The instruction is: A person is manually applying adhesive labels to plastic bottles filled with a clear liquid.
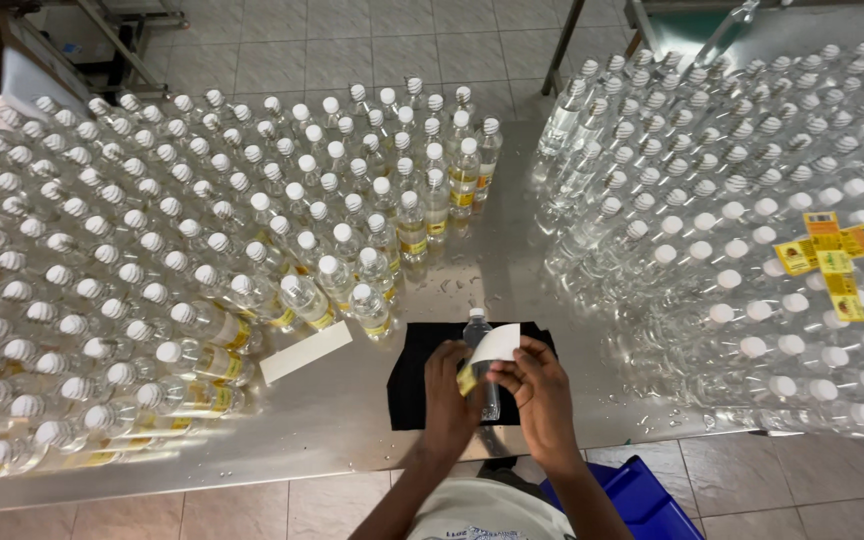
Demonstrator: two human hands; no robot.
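A small clear plastic bottle [479,340] with a pale cap stands on a black mat [412,385] at the near edge of a steel table [512,260]. My left hand [449,395] and my right hand [537,385] meet beside the bottle. Both pinch a label [489,352] with a white backing and a yellow face, which curls up against the bottle's side. A loose white strip of backing paper [305,352] lies on the table to the left of the mat.
Several labelled capped bottles [202,250] crowd the table's left half. Several unlabelled bottles [752,220] fill the right half, with yellow labels [832,262] lying on their caps. A blue crate [642,495] sits on the tiled floor below.
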